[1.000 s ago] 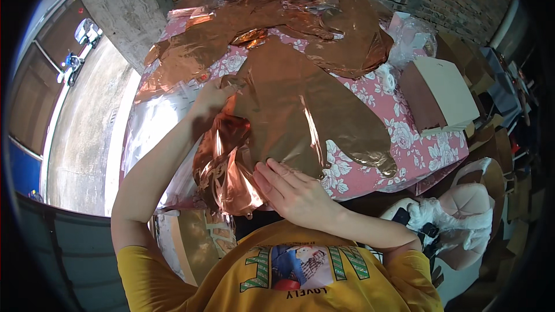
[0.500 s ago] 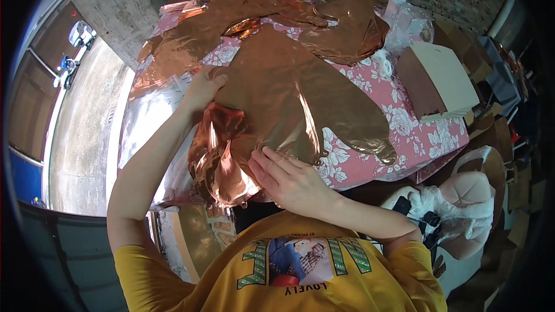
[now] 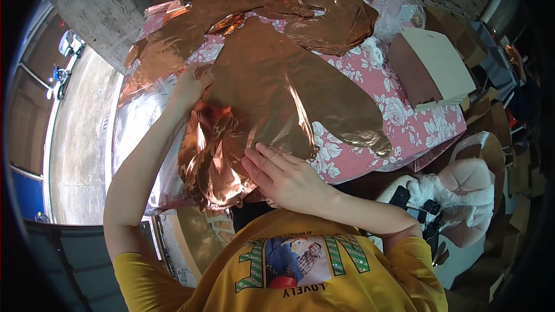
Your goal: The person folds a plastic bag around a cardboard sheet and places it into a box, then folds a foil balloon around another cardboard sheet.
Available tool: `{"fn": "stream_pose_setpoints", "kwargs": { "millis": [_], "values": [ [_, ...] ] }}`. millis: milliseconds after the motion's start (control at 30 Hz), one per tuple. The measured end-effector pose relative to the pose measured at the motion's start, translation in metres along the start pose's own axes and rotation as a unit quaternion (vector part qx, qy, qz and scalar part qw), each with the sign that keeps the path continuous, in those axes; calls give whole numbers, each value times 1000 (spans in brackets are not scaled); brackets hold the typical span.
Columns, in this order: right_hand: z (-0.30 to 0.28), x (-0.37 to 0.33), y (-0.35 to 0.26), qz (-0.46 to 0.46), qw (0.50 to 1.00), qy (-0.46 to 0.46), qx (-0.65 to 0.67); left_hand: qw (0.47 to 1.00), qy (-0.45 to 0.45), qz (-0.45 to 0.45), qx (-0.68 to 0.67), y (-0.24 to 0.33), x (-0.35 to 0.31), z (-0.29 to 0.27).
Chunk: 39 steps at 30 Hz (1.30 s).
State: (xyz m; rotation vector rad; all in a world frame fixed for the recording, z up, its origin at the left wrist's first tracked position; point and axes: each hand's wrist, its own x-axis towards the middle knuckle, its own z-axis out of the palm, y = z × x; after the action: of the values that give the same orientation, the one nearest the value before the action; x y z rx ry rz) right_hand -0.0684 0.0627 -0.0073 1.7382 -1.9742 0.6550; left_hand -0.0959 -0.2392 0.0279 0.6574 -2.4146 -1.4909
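A flat, deflated copper-coloured foil balloon (image 3: 263, 75) lies spread over the table in front of me. My left hand (image 3: 192, 85) is closed on its left edge, with the fingertips partly turned away. My right hand (image 3: 289, 178) rests on the near edge, its fingers stretched out flat against the foil. Between the hands, a crumpled, shiny part of the foil (image 3: 217, 167) hangs down toward the table's near edge; whether it belongs to the same balloon I cannot tell.
Beyond it lie more flat copper foil balloons (image 3: 332, 20). The table wears a pink floral cloth (image 3: 396, 112). Clear plastic bags (image 3: 141, 118) lie on the left. An open cream cardboard box (image 3: 436, 60) stands at the right, and a plastic-wrapped padded seat (image 3: 465, 190) sits below it.
The view has shifted slightly, so the scene sits a little further left and up. Both hands keep their places on the foil, the right still lying flat.
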Motion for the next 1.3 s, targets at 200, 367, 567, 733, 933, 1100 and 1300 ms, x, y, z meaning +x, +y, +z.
{"fn": "stream_pose_setpoints", "kwargs": {
  "millis": [200, 367, 567, 733, 933, 1100, 1300],
  "values": [
    [-1, -4, 6, 9, 1000, -19, 15, 1000, 4, -7, 17, 1, 0, 2],
    [-2, -3, 7, 8, 999, -28, 24, 998, 25, 17, 53, -7, 3, -1],
    [-8, -4, 7, 15, 998, -34, 51, 1000, 19, -4, -7, -1, -2, 2],
    [-27, -7, 7, 53, 981, -41, 180, 1000, 23, -7, 7, -5, -3, 1],
    [-74, -28, 32, 205, 958, 10, 198, 938, 164, 171, 254, 3, -17, -12],
    [-92, -44, 56, 381, 894, 101, 212, 905, 45, 328, 266, 27, -74, 13],
    [-79, -27, 65, 308, 935, 80, 154, 843, -89, 439, 299, 50, -121, 63]
  ]
}}
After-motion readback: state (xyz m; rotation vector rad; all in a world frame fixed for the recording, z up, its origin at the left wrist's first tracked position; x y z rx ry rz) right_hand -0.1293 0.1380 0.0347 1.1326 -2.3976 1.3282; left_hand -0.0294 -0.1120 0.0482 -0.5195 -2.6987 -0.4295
